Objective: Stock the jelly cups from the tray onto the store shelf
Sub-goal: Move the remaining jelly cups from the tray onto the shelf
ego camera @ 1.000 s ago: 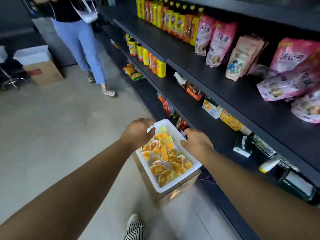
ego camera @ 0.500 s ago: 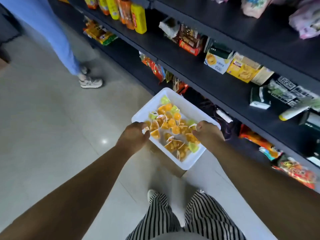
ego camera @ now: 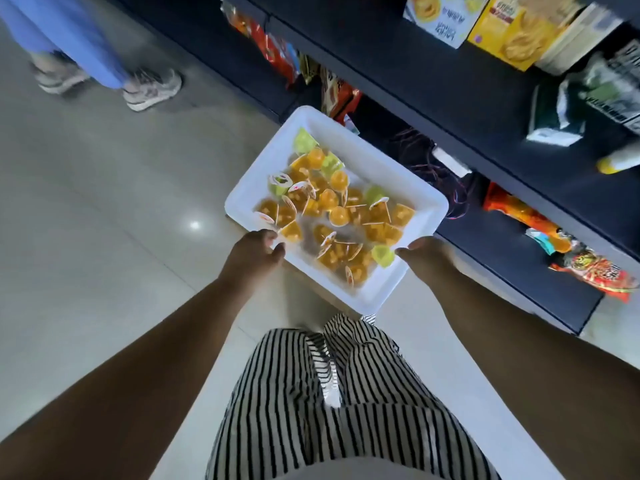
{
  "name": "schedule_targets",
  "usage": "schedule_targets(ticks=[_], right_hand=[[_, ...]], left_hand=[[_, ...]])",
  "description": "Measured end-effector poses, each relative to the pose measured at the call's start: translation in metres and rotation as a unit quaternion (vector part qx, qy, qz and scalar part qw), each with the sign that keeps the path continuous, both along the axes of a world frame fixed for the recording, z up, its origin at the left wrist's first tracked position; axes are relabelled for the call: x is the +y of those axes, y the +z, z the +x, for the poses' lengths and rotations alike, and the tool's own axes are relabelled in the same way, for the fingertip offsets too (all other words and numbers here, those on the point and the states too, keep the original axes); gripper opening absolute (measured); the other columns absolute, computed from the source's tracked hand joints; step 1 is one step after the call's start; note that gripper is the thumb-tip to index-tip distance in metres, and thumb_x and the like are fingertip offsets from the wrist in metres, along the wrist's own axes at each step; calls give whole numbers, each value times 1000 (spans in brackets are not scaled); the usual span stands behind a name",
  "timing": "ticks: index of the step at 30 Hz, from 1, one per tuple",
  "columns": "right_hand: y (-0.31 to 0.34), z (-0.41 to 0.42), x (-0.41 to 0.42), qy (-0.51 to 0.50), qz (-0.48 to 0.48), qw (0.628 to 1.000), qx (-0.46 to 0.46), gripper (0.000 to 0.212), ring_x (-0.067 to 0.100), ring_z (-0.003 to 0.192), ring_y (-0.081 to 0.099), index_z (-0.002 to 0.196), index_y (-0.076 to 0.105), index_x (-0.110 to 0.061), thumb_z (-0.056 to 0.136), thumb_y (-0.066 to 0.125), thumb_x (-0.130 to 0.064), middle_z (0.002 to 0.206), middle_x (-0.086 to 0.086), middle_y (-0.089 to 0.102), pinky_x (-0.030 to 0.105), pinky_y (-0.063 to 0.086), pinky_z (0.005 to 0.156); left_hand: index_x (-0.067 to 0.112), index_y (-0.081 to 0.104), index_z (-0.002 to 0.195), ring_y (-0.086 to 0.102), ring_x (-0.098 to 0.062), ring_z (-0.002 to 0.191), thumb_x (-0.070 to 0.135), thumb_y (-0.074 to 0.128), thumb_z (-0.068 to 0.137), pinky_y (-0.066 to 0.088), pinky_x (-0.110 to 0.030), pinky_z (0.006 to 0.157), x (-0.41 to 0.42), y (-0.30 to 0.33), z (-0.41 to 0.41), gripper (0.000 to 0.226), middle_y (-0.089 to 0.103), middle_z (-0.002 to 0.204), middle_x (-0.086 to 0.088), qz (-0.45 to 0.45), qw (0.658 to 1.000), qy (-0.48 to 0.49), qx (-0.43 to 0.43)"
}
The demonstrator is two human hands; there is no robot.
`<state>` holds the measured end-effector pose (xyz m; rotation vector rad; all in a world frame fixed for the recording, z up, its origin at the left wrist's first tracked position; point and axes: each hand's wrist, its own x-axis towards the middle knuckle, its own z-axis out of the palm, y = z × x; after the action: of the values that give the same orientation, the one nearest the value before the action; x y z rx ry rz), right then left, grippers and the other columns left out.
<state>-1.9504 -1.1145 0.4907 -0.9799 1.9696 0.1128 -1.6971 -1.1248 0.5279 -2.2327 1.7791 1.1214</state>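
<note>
1. Pale floor tiles [ego camera: 104, 202] fill the left of your view and the dark store shelf [ego camera: 502, 133] runs along the right, carrying snack boxes [ego camera: 485, 19] and packets [ego camera: 595, 271]; a second ago your view took in the upper shelves, now it looks almost straight down at your striped trousers [ego camera: 329, 393]
2. Your white tray [ego camera: 398, 174] was sitting on a cardboard box; now you hold it free in the air beside the lower shelf, so judge the lift done and the shelving not yet begun
3. Your left hand [ego camera: 252, 258] has its grip curled over the tray's near-left edge; your right hand [ego camera: 426, 254] holds the near-right corner, its fingers hidden beneath the rim
4. The jelly cups [ego camera: 332, 209], mostly orange with some green, all lie loose in the tray, none on the shelf
5. Blur smears the shelf goods, and another person's legs [ego camera: 86, 46] are cut off at top left
</note>
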Motion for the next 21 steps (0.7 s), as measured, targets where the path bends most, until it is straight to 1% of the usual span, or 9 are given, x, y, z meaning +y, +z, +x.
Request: schedule_targets(ticks=[2,4,7,10,13,15,17,18,21], right_hand=[[-21,2,-7,-39,32,999,-6,30,23,82,48,69,49,-10,89,56,-30,69,5,50,26,33,59],[-46,5,-11,-123,67,990,-31,33,24,77,47,66,48,-9,88,58,-31,62,4,44,26,36,63],[-81,12,-8,-303,114,941,-99,28,21,60,45,70,51,-9,84,64,-30,62,4,45,29,38,59],[-114,16,-7,-495,140,840,-173,31,17,52,42,68,47,-8,85,66,-24,61,7,44,23,38,51],[-141,22,-15,-640,130,725,-218,28,17,58,46,74,47,-5,86,64,-24,68,7,45,23,47,53],[-158,27,-22,-714,121,648,-237,28,18,78,56,94,52,-1,87,63,-26,87,9,52,23,53,67],[-168,33,-29,-766,113,588,-234,51,22,112,54,126,45,0,88,61,-30,120,12,50,28,48,94],[-171,35,-32,-786,106,564,-229,58,23,120,49,134,39,-2,89,61,-31,130,12,46,31,44,100],[-182,40,-38,-828,86,518,-198,56,23,119,49,135,41,-11,88,62,-34,132,12,45,32,43,99]], left_hand=[[6,53,127,49,-21,123,22,49,94,33,-23,96,-11,-19,-2,37,56,131,-9,17,1000,13,1],[7,52,127,50,-22,122,23,49,94,33,-23,96,-24,-41,-5,37,55,132,-9,37,999,27,4],[7,51,129,49,-22,124,24,48,95,34,-24,97,-39,-72,-7,38,54,133,-10,63,998,16,3],[9,52,129,49,-24,123,24,46,96,36,-26,98,-60,-106,-8,37,54,134,-11,79,997,11,3],[6,55,126,49,-28,121,25,41,97,37,-30,96,-83,-140,-3,37,55,132,-14,94,995,17,-13],[1,59,118,53,-32,115,25,41,97,39,-33,95,-95,-165,4,37,58,124,-20,87,995,56,-17],[-2,61,112,56,-35,110,26,41,96,44,-39,98,-103,-186,10,38,61,117,-24,86,991,107,-2],[-2,60,112,56,-35,110,27,42,96,44,-42,99,-105,-195,12,38,61,116,-23,87,988,131,7],[0,60,113,55,-33,112,27,45,94,42,-42,101,-114,-216,19,36,61,118,-19,76,984,162,10]])
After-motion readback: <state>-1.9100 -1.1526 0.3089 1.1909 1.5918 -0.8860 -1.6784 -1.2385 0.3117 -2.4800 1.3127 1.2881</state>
